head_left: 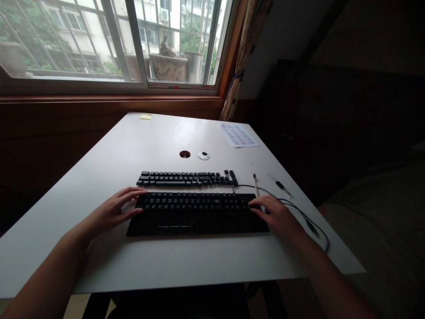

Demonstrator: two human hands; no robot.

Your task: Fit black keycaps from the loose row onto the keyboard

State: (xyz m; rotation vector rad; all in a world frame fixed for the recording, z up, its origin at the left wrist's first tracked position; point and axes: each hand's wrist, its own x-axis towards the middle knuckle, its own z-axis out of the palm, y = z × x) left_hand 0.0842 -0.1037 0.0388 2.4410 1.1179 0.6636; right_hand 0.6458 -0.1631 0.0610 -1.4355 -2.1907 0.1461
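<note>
A black keyboard (199, 221) with a broad palm rest lies flat on the white table. At its left end my left hand (122, 206) grips the edge, thumb near the front and fingers at the back corner. My right hand (274, 212) holds the right end, fingertips over the keys at that side. Just behind the keyboard, black keycaps (175, 178) stand in rows, several set apart at the right. A slim brush (255, 182) with a pale handle and dark head lies by my right hand, its lower end partly hidden.
A black cable (292, 204) curls from the keyboard's back toward the table's right edge. Near it lies a small clear-and-black tool (280, 184). Farther back are a cable hole (185, 154), its round cover (203, 155), printed sheets (239, 135) and a yellow sticky note (145, 116).
</note>
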